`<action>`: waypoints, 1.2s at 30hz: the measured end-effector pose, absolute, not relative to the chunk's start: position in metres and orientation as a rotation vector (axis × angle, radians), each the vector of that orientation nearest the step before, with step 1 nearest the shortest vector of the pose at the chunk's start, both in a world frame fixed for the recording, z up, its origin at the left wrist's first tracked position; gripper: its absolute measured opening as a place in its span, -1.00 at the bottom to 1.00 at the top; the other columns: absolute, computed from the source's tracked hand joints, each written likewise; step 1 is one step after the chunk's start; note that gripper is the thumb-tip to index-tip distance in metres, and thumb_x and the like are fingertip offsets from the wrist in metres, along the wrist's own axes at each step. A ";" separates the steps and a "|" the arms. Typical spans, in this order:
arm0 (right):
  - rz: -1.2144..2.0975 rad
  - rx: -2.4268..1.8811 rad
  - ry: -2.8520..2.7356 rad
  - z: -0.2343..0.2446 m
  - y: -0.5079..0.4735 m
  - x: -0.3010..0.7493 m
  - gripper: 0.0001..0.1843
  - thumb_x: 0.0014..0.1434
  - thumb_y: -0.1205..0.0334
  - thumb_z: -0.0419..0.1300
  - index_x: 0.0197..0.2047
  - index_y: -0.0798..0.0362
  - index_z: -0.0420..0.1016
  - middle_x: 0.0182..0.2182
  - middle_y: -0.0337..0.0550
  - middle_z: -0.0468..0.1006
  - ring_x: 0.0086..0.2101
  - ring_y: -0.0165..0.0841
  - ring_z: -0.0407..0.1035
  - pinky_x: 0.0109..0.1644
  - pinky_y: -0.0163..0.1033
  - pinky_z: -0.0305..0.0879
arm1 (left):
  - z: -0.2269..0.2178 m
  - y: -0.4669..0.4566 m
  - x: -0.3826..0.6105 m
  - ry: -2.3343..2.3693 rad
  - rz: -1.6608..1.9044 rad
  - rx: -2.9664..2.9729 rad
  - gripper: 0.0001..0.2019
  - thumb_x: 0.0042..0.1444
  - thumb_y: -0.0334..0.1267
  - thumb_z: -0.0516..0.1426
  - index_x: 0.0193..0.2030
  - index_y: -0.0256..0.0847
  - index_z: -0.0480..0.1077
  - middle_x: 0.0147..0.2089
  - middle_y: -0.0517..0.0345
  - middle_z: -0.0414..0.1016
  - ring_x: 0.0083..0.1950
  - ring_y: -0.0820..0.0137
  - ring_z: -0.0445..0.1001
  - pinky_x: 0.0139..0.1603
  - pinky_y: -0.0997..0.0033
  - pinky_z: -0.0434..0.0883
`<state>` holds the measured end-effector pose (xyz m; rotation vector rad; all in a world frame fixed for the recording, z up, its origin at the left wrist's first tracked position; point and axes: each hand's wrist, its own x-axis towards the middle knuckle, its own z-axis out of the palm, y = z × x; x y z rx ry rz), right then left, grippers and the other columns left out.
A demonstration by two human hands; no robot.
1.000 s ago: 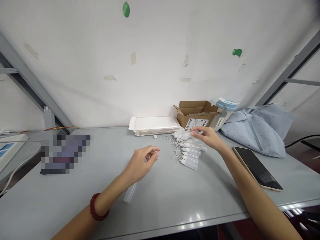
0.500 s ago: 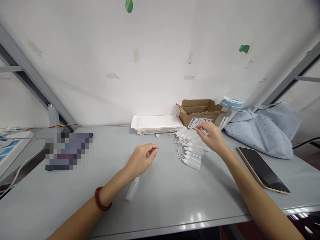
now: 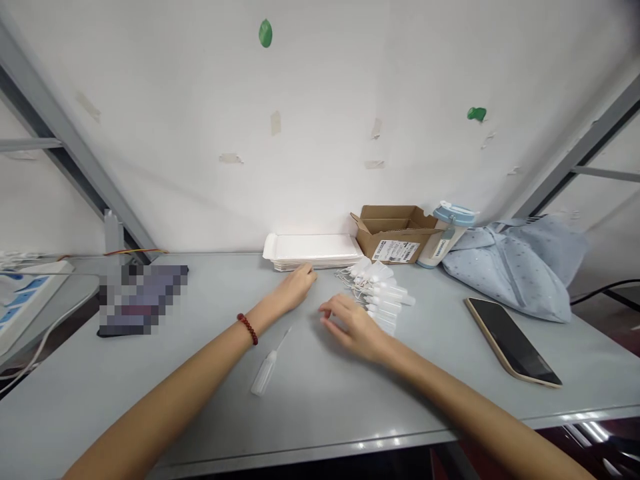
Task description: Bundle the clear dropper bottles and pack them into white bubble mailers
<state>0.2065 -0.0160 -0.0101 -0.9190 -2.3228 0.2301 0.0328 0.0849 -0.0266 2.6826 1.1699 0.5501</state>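
Observation:
My left hand reaches to the front edge of a stack of white padded envelopes. Its fingers are closed, and they hide the spot where a small white cap lay; whatever they grip is out of sight. My right hand hovers low over the table, thumb and fingers apart, with nothing seen in it. Beside it lies a cluster of clear squeeze bottles with white tops and thin tethers, partly covered by the hand. Nearer me, one bottle with a long thin needle tip lies alone below my left forearm.
An open cardboard box and a tumbler with a blue lid stand by the wall. A pale blue cloth bag and a phone are at right. A pixelated dark item and a power strip lie left.
My left hand has moved forward to the envelope stack's edge, uncovering the lone bottle's needle. My right hand has come back and left, away from the far bottles. The view has shifted slightly.

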 end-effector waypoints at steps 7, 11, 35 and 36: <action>0.467 -0.939 -2.513 -0.007 -0.057 0.157 -0.39 0.07 -0.15 0.15 -0.01 0.17 0.25 -0.29 -0.02 0.45 -0.27 -0.24 0.33 -0.21 -0.15 0.31 | -0.031 0.063 -0.015 1.322 0.686 2.492 -0.78 0.13 -0.45 -0.03 -0.22 -0.29 0.43 -0.20 -0.01 0.42 -0.18 0.31 0.42 -0.11 0.30 0.36; 0.456 -1.219 -2.563 -0.007 -0.071 0.123 -0.04 -0.26 -0.43 0.17 -0.02 0.22 0.26 -0.24 0.11 0.43 -0.23 -0.06 0.34 -0.22 0.03 0.33 | -0.037 0.059 -0.025 1.351 0.791 2.401 -0.77 0.14 -0.45 -0.04 -0.21 -0.26 0.44 -0.18 0.03 0.44 -0.18 0.36 0.44 -0.11 0.36 0.38; 1.025 -1.331 -1.993 -0.017 -0.015 0.182 -0.42 -0.11 0.29 0.27 -0.05 -0.02 0.09 -0.56 -0.46 0.19 -0.56 -0.48 0.18 -0.53 -0.40 0.06 | 0.002 0.015 -0.013 1.170 0.706 1.549 -0.68 -0.09 -0.06 0.22 -0.30 -0.27 0.36 -0.57 0.33 0.27 -0.56 0.53 0.23 -0.55 0.53 0.19; 1.031 -1.311 -1.988 -0.017 -0.015 0.183 -0.41 -0.11 0.27 0.29 -0.04 -0.02 0.09 -0.54 -0.45 0.19 -0.55 -0.48 0.18 -0.53 -0.40 0.07 | 0.003 0.012 -0.010 1.137 0.710 1.530 -0.69 -0.11 -0.08 0.23 -0.30 -0.26 0.36 -0.54 0.32 0.29 -0.53 0.53 0.25 -0.52 0.53 0.22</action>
